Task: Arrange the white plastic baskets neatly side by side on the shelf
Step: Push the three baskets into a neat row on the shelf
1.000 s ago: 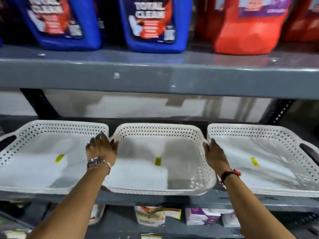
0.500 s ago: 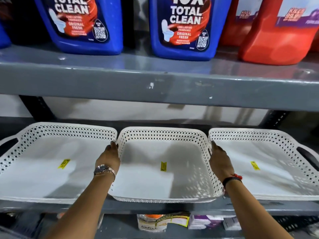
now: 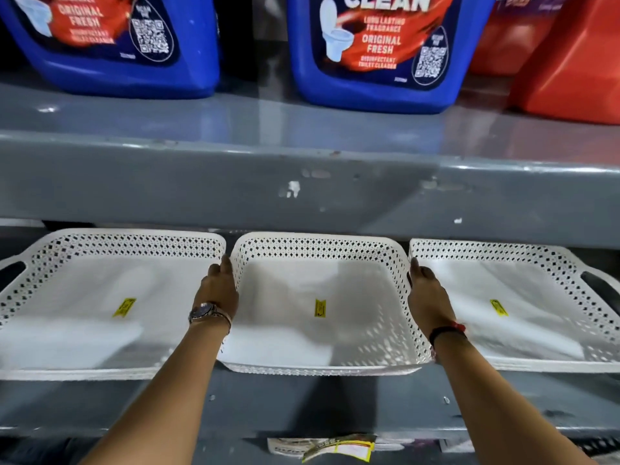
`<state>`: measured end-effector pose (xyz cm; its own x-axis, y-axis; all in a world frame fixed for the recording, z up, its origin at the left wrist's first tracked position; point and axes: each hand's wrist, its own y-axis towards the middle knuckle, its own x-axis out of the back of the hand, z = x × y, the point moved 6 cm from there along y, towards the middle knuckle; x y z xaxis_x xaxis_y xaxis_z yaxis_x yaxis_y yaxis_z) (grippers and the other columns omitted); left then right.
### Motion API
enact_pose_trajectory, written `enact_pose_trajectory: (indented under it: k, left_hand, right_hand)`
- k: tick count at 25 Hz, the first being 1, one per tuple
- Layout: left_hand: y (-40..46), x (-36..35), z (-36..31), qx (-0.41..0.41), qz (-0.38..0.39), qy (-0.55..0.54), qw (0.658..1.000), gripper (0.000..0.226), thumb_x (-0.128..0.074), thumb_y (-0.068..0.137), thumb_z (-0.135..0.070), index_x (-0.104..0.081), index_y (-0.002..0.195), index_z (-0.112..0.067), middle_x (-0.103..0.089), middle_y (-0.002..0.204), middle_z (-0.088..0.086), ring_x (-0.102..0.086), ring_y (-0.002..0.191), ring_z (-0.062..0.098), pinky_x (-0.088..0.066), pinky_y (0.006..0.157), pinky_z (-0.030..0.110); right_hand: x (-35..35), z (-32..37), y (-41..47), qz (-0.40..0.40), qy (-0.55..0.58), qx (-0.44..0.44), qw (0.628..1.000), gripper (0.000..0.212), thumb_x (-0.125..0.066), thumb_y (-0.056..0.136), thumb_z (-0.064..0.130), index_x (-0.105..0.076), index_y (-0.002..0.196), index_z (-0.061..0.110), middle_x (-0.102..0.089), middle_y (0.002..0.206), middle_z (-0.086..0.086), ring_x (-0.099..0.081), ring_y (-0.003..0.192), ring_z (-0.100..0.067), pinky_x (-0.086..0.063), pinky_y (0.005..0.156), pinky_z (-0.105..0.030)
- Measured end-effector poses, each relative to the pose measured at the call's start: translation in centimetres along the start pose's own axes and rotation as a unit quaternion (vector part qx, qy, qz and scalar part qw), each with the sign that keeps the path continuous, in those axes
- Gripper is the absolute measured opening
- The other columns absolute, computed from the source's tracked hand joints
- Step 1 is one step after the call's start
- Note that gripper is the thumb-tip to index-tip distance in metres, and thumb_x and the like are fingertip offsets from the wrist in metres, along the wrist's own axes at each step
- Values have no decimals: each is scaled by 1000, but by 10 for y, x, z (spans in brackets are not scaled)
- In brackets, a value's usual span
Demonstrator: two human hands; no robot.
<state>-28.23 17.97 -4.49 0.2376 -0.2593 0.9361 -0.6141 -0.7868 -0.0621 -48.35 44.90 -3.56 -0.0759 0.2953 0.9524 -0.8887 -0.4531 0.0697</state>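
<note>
Three white perforated plastic baskets stand in a row on the grey shelf (image 3: 302, 401), each with a yellow sticker inside. My left hand (image 3: 219, 288) lies along the left wall of the middle basket (image 3: 318, 246), in the gap beside the left basket (image 3: 127, 245). My right hand (image 3: 424, 295) presses the middle basket's right wall, next to the right basket (image 3: 503, 255). Both hands hold the middle basket between them. Its front rim sits roughly level with its neighbours'.
The upper shelf's thick grey edge (image 3: 201, 182) hangs low over the backs of the baskets. On it stand two blue cleaner jugs (image 3: 117, 45) (image 3: 379, 52) and a red jug (image 3: 570, 72). Packets (image 3: 335, 448) lie on the level below.
Both hands have pushed the middle basket deeper onto the shelf, away from the front edge. The view has moved closer and the gaps to the side baskets have narrowed.
</note>
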Motion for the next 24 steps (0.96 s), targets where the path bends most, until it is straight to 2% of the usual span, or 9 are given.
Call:
enact_pose_trajectory:
  k: [5,12,17,24]
  left_hand:
    - [2,-1,-1,-11,-8,1,1000,62,-33,91,7,-16,149,-4,-34,146,24,-45,128,41,-42,104,47]
    - [-18,1,3,8,3,-18,1000,61,-32,92,6,-15,149,-6,-35,145,22,-46,126,42,-41,104,47]
    - [-40,2,11,26,11,-24,999,66,-32,90,9,-12,150,-9,-31,148,17,-44,129,39,-41,105,45]
    - [-56,3,16,14,-4,-15,1000,60,-30,93,6,-14,149,-7,-34,146,21,-45,127,40,-42,105,45]
  right_hand:
    - [2,3,1,-7,7,1,1000,68,-36,85,-11,-15,148,8,-47,127,-25,-54,107,-42,-47,84,-41]
    - [0,-5,-16,17,19,-10,1000,68,-34,85,-12,-17,148,6,-40,138,-23,-49,117,-40,-46,91,-41]
    - [1,-7,-34,24,19,-20,999,69,-36,85,-11,-16,148,8,-40,137,-20,-51,115,-37,-47,90,-39]
    - [4,-12,-52,30,28,-30,999,69,-34,86,-10,-14,149,11,-40,139,-18,-49,120,-35,-44,96,-38]
